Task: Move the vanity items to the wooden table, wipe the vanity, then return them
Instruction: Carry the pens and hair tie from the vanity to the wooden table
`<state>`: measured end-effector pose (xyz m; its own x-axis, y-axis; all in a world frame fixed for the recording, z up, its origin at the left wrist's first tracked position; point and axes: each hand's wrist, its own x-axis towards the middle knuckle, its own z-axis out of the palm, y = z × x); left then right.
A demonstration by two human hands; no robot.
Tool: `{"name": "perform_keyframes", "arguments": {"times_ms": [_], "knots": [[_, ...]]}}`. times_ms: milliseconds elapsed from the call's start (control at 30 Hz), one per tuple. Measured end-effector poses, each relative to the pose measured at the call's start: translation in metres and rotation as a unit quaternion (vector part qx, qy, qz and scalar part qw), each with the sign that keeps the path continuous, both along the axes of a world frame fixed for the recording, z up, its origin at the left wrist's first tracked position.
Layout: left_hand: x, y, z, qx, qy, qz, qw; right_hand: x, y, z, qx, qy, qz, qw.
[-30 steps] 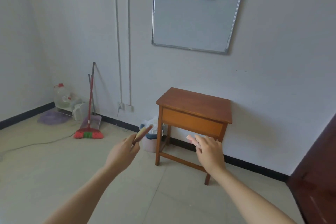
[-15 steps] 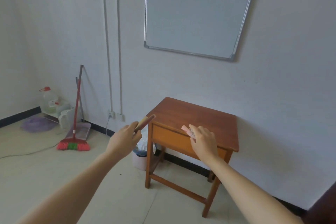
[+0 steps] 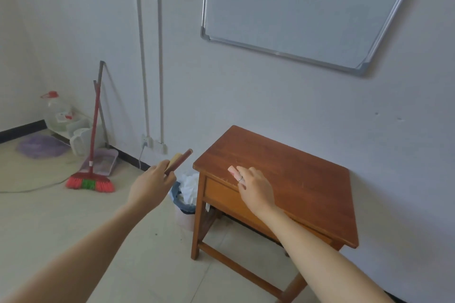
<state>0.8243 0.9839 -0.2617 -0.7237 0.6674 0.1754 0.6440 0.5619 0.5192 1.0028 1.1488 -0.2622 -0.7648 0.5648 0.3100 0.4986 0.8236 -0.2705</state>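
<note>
Two slim items [image 3: 179, 161], one dark red and one yellowish, are gripped in the curled fingers of the left hand [image 3: 152, 184], beside the wooden surface [image 3: 290, 179] and above one lined bin [image 3: 184, 200]. One pink item [image 3: 232, 170] is pinched in the fingers of the right hand [image 3: 257, 189] over the surface's front left part. Beyond, one broom [image 3: 90, 179] and one dustpan [image 3: 102, 162] are leaned by the wall, where one whiteboard [image 3: 295, 7] is hung.

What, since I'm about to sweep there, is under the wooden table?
Under the wooden table only its leg rails and floor tiles show. The lined bin stands just outside its legs. The tabletop and right forearm hide the rest.
</note>
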Motion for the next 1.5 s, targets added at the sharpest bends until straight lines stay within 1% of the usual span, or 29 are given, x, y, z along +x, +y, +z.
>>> {"name": "perform_keyframes", "arguments": {"times_ms": [200,333,500,700,900,1033,1167,1300,1500], "knots": [[-0.090,0.087,0.011,0.012,0.018,-0.040,0.999,-0.074,0.074,0.020,0.002,-0.010,-0.086,0.996],[-0.136,0.148,0.005,0.013,0.021,-0.071,0.997,-0.109,0.113,0.017,-0.017,-0.012,-0.149,0.989],[-0.147,0.207,-0.026,-0.017,-0.017,-0.117,0.993,-0.112,0.145,-0.019,-0.060,-0.047,-0.187,0.979],[-0.132,0.272,-0.058,-0.047,-0.049,-0.168,0.983,-0.101,0.206,-0.043,-0.099,-0.044,-0.249,0.962],[-0.121,0.342,-0.063,-0.105,-0.044,-0.137,0.984,-0.104,0.277,-0.052,-0.142,-0.025,-0.247,0.958],[-0.117,0.376,-0.071,-0.111,-0.048,-0.109,0.987,-0.110,0.312,-0.056,-0.187,-0.014,-0.240,0.952],[-0.111,0.387,-0.089,-0.136,-0.048,-0.096,0.985,-0.118,0.325,-0.071,-0.225,-0.018,-0.234,0.946],[-0.117,0.405,-0.096,-0.135,-0.052,-0.070,0.987,-0.126,0.335,-0.087,-0.244,-0.029,-0.223,0.943],[-0.134,0.437,-0.102,-0.158,-0.032,-0.086,0.983,-0.146,0.352,-0.097,-0.250,-0.036,-0.233,0.939]]}}
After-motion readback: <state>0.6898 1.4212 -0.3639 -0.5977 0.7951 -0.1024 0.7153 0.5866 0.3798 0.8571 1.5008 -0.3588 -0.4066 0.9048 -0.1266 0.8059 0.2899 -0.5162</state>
